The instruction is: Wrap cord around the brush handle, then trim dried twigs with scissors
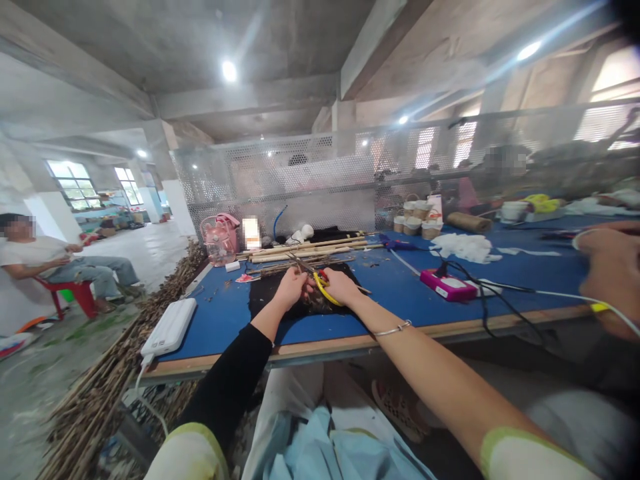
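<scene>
My right hand (pixel 341 285) is closed around the yellow handles of a pair of scissors (pixel 326 291), whose blades point away and to the left. Close beside it, my left hand (pixel 290 287) has its fingers pinched together near the blades; what they hold is too small to make out. Both hands are over a black cloth (pixel 260 297) on the blue table (pixel 220 327). Dark scraps lie on the cloth below the hands. Just beyond them, thin brown twigs (pixel 280 268) and several pale sticks (pixel 300 253) lie across the table.
A white power bank (pixel 170 325) lies at the left edge, cable hanging. Rightward are a magenta power strip (pixel 448 285), black cords, white fluff (pixel 465 247) and small pots (pixel 413 220). A co-worker's hand (pixel 613 267) is at far right. Bundled stalks (pixel 115 353) line the floor.
</scene>
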The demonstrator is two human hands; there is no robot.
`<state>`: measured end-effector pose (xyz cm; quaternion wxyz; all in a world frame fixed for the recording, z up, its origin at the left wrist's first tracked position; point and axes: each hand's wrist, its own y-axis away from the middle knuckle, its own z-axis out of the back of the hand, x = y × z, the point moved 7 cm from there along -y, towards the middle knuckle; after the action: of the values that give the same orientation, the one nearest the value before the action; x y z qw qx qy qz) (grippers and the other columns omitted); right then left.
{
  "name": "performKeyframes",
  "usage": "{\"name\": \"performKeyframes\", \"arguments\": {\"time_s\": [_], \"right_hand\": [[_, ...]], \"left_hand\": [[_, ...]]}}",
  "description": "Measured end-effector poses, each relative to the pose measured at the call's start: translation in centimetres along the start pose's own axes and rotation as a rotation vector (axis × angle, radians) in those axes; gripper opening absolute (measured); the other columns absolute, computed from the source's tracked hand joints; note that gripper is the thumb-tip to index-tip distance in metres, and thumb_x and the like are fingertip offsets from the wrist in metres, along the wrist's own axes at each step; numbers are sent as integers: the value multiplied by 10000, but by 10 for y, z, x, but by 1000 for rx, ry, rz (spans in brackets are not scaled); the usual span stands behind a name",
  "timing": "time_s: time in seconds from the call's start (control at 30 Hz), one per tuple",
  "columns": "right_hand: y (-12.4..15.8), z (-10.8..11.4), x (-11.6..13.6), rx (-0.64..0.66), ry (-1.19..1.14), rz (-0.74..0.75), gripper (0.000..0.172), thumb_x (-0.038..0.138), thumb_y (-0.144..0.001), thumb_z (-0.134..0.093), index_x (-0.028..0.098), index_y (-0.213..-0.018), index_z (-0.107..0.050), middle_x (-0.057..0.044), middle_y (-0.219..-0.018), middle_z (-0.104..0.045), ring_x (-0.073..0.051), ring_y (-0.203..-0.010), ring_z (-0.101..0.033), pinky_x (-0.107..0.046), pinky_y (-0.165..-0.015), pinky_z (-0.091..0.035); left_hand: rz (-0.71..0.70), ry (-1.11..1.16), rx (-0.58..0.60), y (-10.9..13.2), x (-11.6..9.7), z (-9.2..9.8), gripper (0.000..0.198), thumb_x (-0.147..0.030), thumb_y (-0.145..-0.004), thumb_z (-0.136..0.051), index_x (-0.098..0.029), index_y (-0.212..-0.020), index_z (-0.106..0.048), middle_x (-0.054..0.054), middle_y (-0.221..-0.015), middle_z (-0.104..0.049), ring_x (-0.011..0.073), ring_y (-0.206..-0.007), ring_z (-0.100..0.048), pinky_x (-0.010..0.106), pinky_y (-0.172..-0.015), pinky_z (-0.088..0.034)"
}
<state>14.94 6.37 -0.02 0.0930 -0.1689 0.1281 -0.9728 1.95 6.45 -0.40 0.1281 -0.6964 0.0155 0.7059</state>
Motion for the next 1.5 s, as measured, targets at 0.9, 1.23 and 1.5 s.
{"name": "performKeyframes", "arguments": {"time_s": [0.9, 1.23, 1.5], "right_hand": [[-2, -4, 4, -46, -52, 151, 431, 275, -716, -582, 129, -1115, -511, -150, -1108, -564, -262, -1016, -513, -290, -814, -382], [3, -1, 7, -41, -57, 100, 346, 305, -764, -539, 146, -1063, -465, -132, -1047, -606, -227, -936, -575, -263, -742, -385], [3, 4, 9, -56, 67, 96, 351, 197, -699, -544, 126, -1034, -466, -144, -1067, -595, -247, -991, -547, -270, -757, -369]], "left_hand": [[84, 43, 3, -1, 10, 3, 179, -279, -787, -565, -111, -785, -627, 52, -669, -657, 88, -545, -590, 158, -466, -430], [16, 74, -8, -5, 12, 0, 177, -268, -793, -545, -121, -818, -641, 41, -699, -659, 102, -544, -598, 187, -475, -455], [-19, -133, -33, -3, 8, 4, 193, -246, -804, -494, -129, -755, -639, 35, -660, -655, 114, -563, -598, 195, -479, -457]]}}
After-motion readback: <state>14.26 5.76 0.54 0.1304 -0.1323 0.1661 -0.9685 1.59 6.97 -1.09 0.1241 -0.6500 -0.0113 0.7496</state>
